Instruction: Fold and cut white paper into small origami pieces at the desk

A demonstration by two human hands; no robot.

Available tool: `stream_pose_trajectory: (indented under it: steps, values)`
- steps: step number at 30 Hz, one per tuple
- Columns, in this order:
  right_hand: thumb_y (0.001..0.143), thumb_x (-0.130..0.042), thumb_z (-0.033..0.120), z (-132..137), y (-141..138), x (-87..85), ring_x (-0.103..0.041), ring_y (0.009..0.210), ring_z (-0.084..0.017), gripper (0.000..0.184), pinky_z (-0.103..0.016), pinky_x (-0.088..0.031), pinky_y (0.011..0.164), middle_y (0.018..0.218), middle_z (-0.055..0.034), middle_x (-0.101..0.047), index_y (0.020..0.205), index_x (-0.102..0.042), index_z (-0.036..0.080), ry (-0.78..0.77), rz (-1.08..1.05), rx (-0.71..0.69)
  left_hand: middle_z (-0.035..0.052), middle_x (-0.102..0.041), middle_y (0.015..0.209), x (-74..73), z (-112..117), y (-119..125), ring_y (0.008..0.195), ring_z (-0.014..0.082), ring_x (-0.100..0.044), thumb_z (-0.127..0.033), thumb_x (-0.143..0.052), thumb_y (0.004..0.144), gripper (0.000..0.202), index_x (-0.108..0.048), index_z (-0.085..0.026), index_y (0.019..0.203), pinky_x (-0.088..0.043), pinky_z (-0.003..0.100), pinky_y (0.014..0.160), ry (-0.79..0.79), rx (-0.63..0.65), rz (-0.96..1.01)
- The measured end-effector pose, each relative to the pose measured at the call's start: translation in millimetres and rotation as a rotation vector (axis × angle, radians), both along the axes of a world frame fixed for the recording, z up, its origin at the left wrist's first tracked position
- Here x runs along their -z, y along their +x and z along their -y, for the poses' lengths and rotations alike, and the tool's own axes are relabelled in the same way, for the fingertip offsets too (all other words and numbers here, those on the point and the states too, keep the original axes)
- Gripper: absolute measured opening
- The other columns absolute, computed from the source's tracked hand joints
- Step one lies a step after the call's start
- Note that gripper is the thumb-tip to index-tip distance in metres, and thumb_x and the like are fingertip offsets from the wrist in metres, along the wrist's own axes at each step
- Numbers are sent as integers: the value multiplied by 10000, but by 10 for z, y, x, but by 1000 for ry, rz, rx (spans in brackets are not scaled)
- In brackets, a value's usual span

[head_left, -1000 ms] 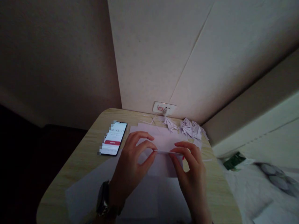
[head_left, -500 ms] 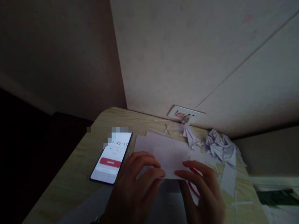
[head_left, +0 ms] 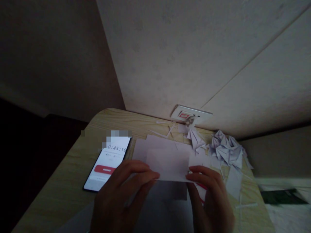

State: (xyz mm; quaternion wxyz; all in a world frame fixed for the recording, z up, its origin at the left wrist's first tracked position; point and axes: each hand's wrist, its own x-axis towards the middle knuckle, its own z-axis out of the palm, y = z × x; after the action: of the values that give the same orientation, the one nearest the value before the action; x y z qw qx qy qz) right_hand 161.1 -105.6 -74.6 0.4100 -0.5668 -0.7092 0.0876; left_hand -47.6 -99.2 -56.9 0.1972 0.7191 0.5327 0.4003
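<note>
Between my two hands is a small white sheet of paper (head_left: 171, 165), its near edge lifted above the table. My left hand (head_left: 121, 191) pinches its lower left part between thumb and fingers. At the right edge my right hand (head_left: 211, 194) pinches it the same way. Further flat white sheets (head_left: 155, 141) lie just beyond it. Part of a red-handled tool (head_left: 201, 185) shows behind the right fingers; its kind is mostly hidden.
A phone (head_left: 108, 161) with a lit timer lies left of my hands on the wooden table (head_left: 58, 181). Folded paper pieces (head_left: 227, 149) are heaped at the right, with thin paper strips (head_left: 246, 205) around. A wall socket (head_left: 191, 115) sits behind the table.
My left hand has slid left along the paper's near edge, so the hands are further apart and more of the sheet shows. The view has shifted slightly.
</note>
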Motion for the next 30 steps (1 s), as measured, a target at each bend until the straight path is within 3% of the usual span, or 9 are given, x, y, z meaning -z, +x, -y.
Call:
stream_pose_trajectory:
  steps: [4, 6, 10, 15, 23, 27, 30]
  values:
    - [902, -589, 143, 80, -73, -90, -624, 900, -200, 153, -340, -515, 758, 982, -33, -649, 942, -641, 281, 11, -57, 28, -10, -703, 930, 2, -3, 57, 887, 162, -665, -125, -572, 914, 185, -652, -271, 994, -544, 282, 824, 91, -94, -29]
    - [894, -598, 126, 129, -110, -140, -624, 883, -191, 162, -318, -499, 736, 937, -21, -651, 927, -651, 276, 48, -91, 30, 21, -704, 977, -37, 9, 106, 924, 191, -655, -146, -596, 908, 189, -630, -238, 1070, -536, 325, 857, 193, -81, -72]
    - [894, -593, 86, 295, -154, -254, -609, 923, -189, 193, -331, -479, 807, 938, -17, -645, 911, -657, 267, 71, -177, 17, 33, -675, 924, -194, 144, 211, 927, 203, -635, -133, -581, 921, 106, -646, -216, 932, -529, 344, 857, 296, 22, -112]
    - [898, -595, 70, 604, -131, -411, -601, 926, -178, 208, -350, -464, 881, 943, -7, -626, 923, -654, 268, 107, -236, -31, 36, -671, 839, -387, 497, 289, 846, 203, -630, -129, -554, 933, 139, -656, -189, 860, -517, 344, 798, 333, 69, -163]
    - [886, -612, 92, 1177, -74, -727, -601, 974, -192, 195, -360, -498, 874, 974, -17, -632, 908, -681, 273, 264, -278, -108, 7, -685, 786, -759, 1071, 476, 743, 165, -668, -147, -550, 928, 158, -658, -214, 836, -550, 267, 700, 497, 101, -178]
    - [926, -585, 208, 1465, 36, -932, -597, 1039, -206, 127, -385, -517, 897, 1053, -46, -623, 1035, -625, 260, 336, -433, -88, -3, -708, 805, -930, 1351, 514, 770, 179, -687, -158, -614, 878, 95, -644, -231, 825, -553, 282, 737, 509, 63, -61]
    - [967, -507, 271, 1658, 145, -1077, -620, 968, -182, 138, -341, -539, 828, 1042, -50, -633, 1063, -601, 242, 356, -597, -69, -14, -716, 810, -1058, 1535, 508, 753, 180, -688, -208, -652, 845, 45, -641, -242, 819, -552, 281, 723, 428, 26, 78]
